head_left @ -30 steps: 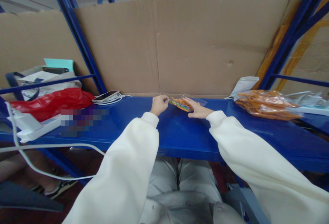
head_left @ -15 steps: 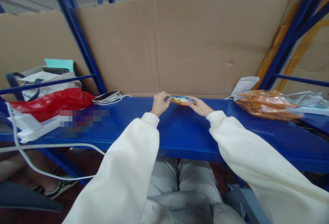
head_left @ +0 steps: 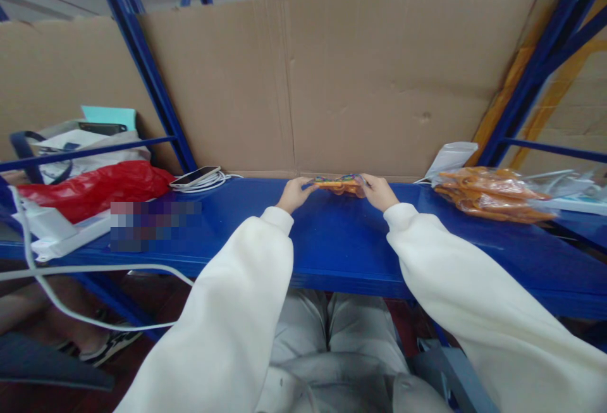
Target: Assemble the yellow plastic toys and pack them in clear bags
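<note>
Both ends of a small packet (head_left: 339,186) are held, the left end between the thumb and fingers of the left hand (head_left: 293,193), the right end by the right hand (head_left: 379,192), its fingers mostly behind the edge. Neither hand is spread open; each closes lightly on its own side of the packet. It sits between them at the far side of the blue tabletop (head_left: 339,242), just in front of the cardboard (head_left: 379,84); whether its underside rests on the metal or is lifted slightly, I cannot tell. Orange shows in its lower part, with a multicoloured strip along the upper edge, though the print is too small to read. It looks light, with a thin, slick plastic skin that would probably crumple and slide under a loose fingertip, while the orange contents seem to give it some bulk. Pinching it at the two ends, as here, looks sensible: that should keep it stretched flat, and a gentle hold ought to be enough, since hard squeezing could crease the wrapping. Well to the right lies a clear bag of orange pieces (head_left: 493,195); to the left are a phone (head_left: 196,176) on a coiled white cable (head_left: 208,183) and a red plastic bag (head_left: 109,186).
</note>
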`<action>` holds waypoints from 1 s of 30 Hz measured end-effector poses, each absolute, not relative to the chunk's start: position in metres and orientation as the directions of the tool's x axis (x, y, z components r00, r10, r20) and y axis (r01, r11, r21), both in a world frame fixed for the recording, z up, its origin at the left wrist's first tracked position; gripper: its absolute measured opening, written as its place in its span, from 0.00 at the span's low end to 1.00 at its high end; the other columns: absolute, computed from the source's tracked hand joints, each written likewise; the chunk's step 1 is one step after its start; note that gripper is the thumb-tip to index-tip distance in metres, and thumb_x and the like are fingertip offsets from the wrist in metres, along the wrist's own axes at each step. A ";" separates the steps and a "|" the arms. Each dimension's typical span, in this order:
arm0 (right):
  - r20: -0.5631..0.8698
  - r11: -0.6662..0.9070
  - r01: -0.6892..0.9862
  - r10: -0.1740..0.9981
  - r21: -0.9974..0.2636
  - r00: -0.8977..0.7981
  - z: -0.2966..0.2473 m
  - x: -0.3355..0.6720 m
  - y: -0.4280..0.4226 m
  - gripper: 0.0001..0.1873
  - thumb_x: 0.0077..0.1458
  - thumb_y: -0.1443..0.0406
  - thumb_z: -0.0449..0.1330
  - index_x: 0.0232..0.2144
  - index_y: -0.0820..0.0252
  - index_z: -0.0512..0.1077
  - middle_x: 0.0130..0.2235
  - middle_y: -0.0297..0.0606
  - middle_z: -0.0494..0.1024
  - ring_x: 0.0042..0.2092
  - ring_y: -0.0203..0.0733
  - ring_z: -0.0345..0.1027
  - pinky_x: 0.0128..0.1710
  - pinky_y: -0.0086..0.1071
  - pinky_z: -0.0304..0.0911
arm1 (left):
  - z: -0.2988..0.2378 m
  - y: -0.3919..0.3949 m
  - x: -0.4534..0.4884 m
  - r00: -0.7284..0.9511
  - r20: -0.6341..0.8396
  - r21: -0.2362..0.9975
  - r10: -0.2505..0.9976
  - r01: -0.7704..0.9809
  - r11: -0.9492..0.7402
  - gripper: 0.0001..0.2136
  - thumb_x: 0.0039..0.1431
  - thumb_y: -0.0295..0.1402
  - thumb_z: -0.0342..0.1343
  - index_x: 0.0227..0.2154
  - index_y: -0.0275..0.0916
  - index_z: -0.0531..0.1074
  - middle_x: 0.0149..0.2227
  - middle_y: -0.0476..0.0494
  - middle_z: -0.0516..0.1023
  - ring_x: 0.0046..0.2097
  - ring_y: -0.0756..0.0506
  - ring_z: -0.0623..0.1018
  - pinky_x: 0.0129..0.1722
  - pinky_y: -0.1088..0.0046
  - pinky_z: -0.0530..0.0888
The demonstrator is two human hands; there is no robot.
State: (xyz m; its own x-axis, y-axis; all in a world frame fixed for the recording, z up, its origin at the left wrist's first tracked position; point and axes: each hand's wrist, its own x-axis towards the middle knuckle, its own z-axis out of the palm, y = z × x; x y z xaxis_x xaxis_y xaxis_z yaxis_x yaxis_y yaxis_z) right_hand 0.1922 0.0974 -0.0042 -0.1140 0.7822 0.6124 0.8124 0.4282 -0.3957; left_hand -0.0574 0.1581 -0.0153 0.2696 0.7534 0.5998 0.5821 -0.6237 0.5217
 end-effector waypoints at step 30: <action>0.639 0.138 0.839 0.714 -0.527 0.285 0.072 0.215 0.161 0.18 0.64 0.55 0.58 0.42 0.60 0.80 0.41 0.55 0.82 0.48 0.58 0.77 0.48 0.47 0.71 | 0.078 0.149 0.007 0.051 0.222 0.936 0.974 0.269 -0.228 0.09 0.70 0.34 0.54 0.40 0.35 0.75 0.27 0.42 0.83 0.23 0.49 0.80 0.27 0.77 0.75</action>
State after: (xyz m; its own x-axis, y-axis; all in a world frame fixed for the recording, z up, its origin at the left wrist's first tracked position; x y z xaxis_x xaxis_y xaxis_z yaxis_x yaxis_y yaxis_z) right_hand 0.2146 0.1613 0.0723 0.2846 0.7143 0.6394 0.8386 0.1377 -0.5271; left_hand 0.0073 0.1491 0.0780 0.0510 0.9736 0.2223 0.2690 -0.2278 0.9358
